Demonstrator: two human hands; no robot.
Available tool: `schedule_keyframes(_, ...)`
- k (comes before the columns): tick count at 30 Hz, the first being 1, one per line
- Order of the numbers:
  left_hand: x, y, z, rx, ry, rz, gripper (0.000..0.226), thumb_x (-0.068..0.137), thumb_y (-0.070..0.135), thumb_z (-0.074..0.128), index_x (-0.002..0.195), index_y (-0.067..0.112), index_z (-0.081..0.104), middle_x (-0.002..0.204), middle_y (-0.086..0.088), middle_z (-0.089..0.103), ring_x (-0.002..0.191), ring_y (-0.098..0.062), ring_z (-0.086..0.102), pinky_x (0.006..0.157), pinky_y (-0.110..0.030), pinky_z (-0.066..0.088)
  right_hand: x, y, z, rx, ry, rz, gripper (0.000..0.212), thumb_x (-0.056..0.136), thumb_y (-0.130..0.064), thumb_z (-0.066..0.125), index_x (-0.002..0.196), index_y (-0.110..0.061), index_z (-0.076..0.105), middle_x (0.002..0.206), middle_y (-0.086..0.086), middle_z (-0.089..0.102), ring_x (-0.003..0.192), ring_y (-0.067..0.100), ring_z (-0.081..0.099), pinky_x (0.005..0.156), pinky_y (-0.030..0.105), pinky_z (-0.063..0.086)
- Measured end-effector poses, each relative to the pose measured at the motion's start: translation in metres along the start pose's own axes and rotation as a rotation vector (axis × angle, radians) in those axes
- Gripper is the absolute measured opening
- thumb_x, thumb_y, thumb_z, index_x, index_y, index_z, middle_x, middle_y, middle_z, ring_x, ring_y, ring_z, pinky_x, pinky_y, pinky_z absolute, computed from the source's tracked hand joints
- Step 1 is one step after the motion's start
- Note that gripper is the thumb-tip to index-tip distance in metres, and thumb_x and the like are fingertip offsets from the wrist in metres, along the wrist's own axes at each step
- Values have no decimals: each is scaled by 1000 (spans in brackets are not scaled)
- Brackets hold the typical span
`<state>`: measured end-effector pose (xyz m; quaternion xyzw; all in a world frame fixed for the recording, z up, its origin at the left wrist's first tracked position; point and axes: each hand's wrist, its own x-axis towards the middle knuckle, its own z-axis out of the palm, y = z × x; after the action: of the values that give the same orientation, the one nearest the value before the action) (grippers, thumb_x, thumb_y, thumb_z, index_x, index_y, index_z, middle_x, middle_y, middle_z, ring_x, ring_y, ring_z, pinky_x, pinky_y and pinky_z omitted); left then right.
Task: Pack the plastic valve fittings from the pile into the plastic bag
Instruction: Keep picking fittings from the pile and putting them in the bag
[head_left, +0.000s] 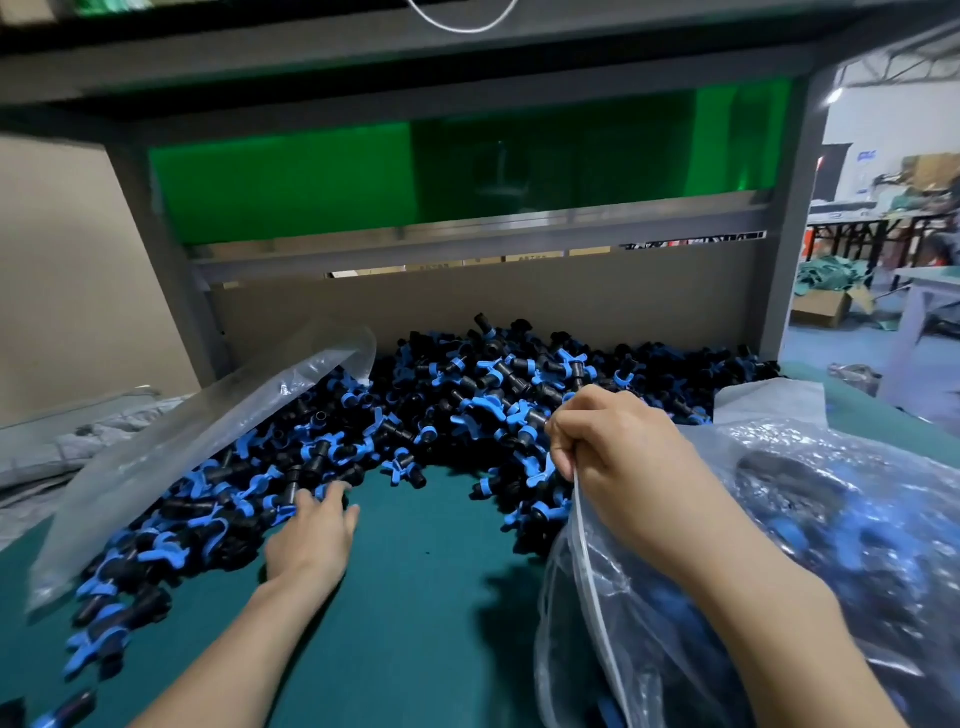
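With the right hand (618, 457) pinching the plastic bag (810, 545) rim and the left hand (311, 540) touching the pile (467, 395) with straight fingers (332, 493), a slipped rim might have spilled fittings over the counter (415, 613).

Glossy clear plastic bag (779, 519), matt black-and-blue plastic valve fittings (467, 405), smooth matt green table (415, 597).

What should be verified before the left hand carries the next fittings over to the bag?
1. Right hand grips the rim of the plastic bag: ok.
2. Left hand reaches the pile of valve fittings: ok.
3. Fitting secured in the left hand: not ok, fingers lie straight on the pile.
4. Green mat between pile and bag is bare: ok.
5. Room left in the bag: cannot tell.
6. Clear sheet off the pile: not ok, it covers the left part.
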<state>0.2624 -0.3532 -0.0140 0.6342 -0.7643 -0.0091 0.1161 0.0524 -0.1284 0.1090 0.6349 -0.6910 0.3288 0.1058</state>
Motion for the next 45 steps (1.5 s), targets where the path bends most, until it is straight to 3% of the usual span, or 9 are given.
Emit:
schedule_keyframes(4, -13, -6, 9, -143, 179, 14, 21, 103, 28, 34, 119, 23, 47, 111, -4, 51, 81, -23, 61, 65, -36, 48, 0, 2, -1, 13, 0, 9, 41, 78, 1, 43, 55, -32, 36, 90, -11, 54, 91, 19, 49, 86, 38, 40)
schedule_keyframes(8, -25, -5, 6, -299, 313, 25, 9, 98, 27, 43, 103, 24, 50, 98, -3, 50, 72, -28, 58, 62, -38, 49, -1, 2, -1, 24, -3, 12, 41, 78, 2, 44, 55, -31, 38, 90, -13, 53, 91, 15, 47, 85, 37, 39)
schedule_keyframes(13, -43, -3, 6, -826, 445, -95, 14, 96, 26, 44, 94, 26, 58, 87, -4, 63, 71, -26, 55, 63, -37, 44, 0, 1, -1, 19, 1, 5, 42, 78, 2, 44, 54, -31, 37, 89, -14, 54, 90, 14, 48, 84, 36, 39)
schedule_keyframes(17, -63, 33, 9, -1473, 292, -275, 24, 102, 23, 47, 91, 13, 64, 60, 3, 51, 45, -10, 48, 42, -22, 40, 1, 3, 0, 33, 4, 4, 43, 78, 3, 45, 53, -30, 37, 91, -14, 56, 93, 17, 51, 84, 36, 39)
schedule_keyframes(21, -80, 78, 11, -1847, 93, -254, 27, 101, 24, 49, 89, 5, 63, 62, 2, 48, 44, -4, 46, 39, -18, 39, 0, 2, 0, 9, -7, -3, 43, 80, 4, 44, 54, -29, 38, 91, -14, 56, 95, 18, 52, 86, 38, 40)
schedule_keyframes(25, -88, 88, 8, -1873, -49, -187, 23, 100, 21, 50, 97, 4, 64, 65, 1, 53, 50, -6, 50, 42, -19, 43, 0, 3, 0, 15, -6, -7, 44, 81, 4, 43, 53, -29, 38, 90, -13, 56, 99, 19, 56, 86, 39, 42)
schedule_keyframes(31, -89, 83, 2, -1967, -161, -248, 20, 104, 15, 44, 105, 4, 60, 72, -4, 54, 53, -9, 49, 43, -18, 44, 0, 2, 1, 16, -10, -3, 44, 79, 5, 44, 53, -30, 38, 90, -12, 58, 98, 21, 55, 86, 41, 42)
schedule_keyframes(38, -84, 77, 7, -2038, -196, -320, 18, 103, 14, 45, 102, 5, 60, 72, -4, 58, 58, -11, 51, 46, -18, 48, 0, 3, 3, 20, 5, 2, 44, 78, 4, 43, 53, -31, 37, 91, -11, 59, 97, 22, 54, 86, 42, 42)
schedule_keyframes(45, -84, 76, 8, -2027, -235, -276, 20, 101, 13, 51, 113, 2, 61, 75, -3, 64, 58, -8, 55, 50, -18, 50, 0, 4, 2, 24, -4, -1, 44, 79, 4, 43, 53, -30, 38, 93, -11, 60, 99, 22, 54, 89, 42, 42)
